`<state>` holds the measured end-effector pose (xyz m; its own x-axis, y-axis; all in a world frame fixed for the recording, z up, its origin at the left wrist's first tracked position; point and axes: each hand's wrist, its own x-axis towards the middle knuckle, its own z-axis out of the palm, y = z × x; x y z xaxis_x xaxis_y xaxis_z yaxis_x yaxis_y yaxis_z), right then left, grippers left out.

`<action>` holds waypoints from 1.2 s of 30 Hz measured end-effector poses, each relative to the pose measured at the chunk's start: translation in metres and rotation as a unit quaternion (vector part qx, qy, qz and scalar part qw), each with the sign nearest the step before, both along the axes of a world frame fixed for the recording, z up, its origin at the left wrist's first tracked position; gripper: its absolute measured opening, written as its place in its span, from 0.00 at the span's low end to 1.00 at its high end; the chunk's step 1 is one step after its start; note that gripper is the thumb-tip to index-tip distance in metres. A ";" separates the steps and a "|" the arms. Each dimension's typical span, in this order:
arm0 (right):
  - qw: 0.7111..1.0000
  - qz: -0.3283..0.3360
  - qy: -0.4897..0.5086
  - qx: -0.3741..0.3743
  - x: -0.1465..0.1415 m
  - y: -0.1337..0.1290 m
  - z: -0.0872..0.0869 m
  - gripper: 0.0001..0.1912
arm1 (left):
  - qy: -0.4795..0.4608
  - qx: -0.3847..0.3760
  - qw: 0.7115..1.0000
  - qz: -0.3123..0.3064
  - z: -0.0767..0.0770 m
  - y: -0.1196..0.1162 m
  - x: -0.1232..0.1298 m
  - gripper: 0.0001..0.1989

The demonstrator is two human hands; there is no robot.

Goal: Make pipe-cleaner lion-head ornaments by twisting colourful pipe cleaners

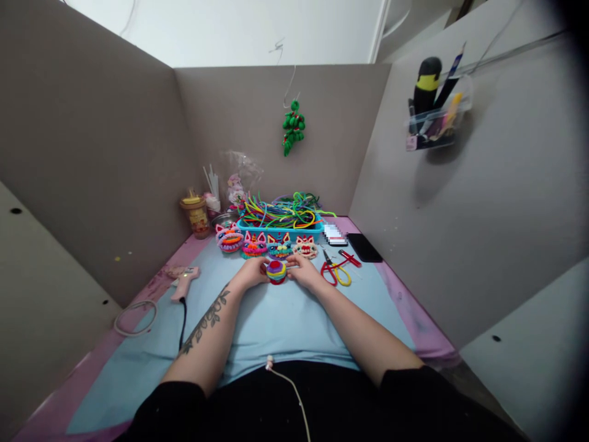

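Note:
Both hands meet at the middle of the blue mat (285,319). My left hand (251,274) and my right hand (304,272) together hold a small round pipe-cleaner piece (277,271) in red, purple, yellow and blue. Just behind it stands a row of several finished fuzzy pipe-cleaner faces with ears (254,244). Behind those, a blue basket (280,231) holds many loose coloured pipe cleaners.
A pink glue gun (184,281) with black cord lies at left, near a wire coil (135,317). Red and yellow-handled scissors (337,270) and a black phone (364,247) lie at right. A jar (197,215) stands back left. Grey partition walls enclose the desk; a green ornament (293,127) hangs behind.

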<state>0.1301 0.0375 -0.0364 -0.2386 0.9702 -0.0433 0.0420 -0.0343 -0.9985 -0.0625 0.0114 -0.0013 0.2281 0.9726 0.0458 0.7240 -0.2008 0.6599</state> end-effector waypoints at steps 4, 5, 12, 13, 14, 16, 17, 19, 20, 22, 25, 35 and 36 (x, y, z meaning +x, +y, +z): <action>0.998 -0.039 -0.044 0.033 0.008 0.003 0.002 0.20 | 0.015 -0.007 1.000 0.001 0.000 0.000 -0.009 0.30; 0.996 -0.046 -0.057 0.049 0.010 0.004 0.002 0.18 | 0.013 -0.005 1.000 -0.002 0.000 0.000 -0.011 0.33; 0.995 0.030 -0.017 0.093 0.004 0.006 -0.004 0.18 | -0.052 0.033 0.996 -0.060 -0.005 0.002 -0.011 0.38; 0.995 0.053 0.003 0.088 0.003 0.006 -0.005 0.20 | -0.045 0.029 0.996 -0.065 -0.006 0.002 -0.009 0.38; 0.994 0.072 0.021 0.083 0.002 0.006 -0.006 0.22 | -0.033 0.029 0.997 -0.068 -0.006 0.002 -0.008 0.38; 0.991 0.089 0.041 0.086 0.002 0.007 -0.007 0.24 | -0.011 0.040 0.997 -0.071 -0.006 0.001 -0.008 0.41; 0.991 0.085 0.043 0.091 0.002 0.008 -0.007 0.24 | -0.009 0.048 0.996 -0.072 -0.006 0.000 -0.009 0.42; 0.992 0.069 0.043 0.098 0.003 0.009 -0.008 0.24 | -0.022 0.057 0.995 -0.080 -0.003 0.000 -0.011 0.43; 0.992 0.066 0.045 0.095 0.003 0.009 -0.008 0.24 | -0.034 0.054 0.994 -0.086 -0.002 0.000 -0.011 0.42; 0.993 0.078 0.057 0.075 0.003 0.008 -0.007 0.25 | -0.048 0.047 0.993 -0.094 -0.001 0.000 -0.010 0.38; 0.989 0.116 0.077 0.049 0.000 0.004 -0.005 0.26 | -0.034 0.060 0.994 -0.088 -0.001 0.002 -0.005 0.31; 0.989 0.115 0.074 0.065 0.002 0.008 -0.005 0.30 | -0.076 0.062 0.992 -0.073 -0.003 0.003 -0.016 0.37; 0.989 0.110 0.069 0.065 0.001 0.009 -0.006 0.30 | -0.079 0.062 0.992 -0.075 -0.004 0.003 -0.015 0.39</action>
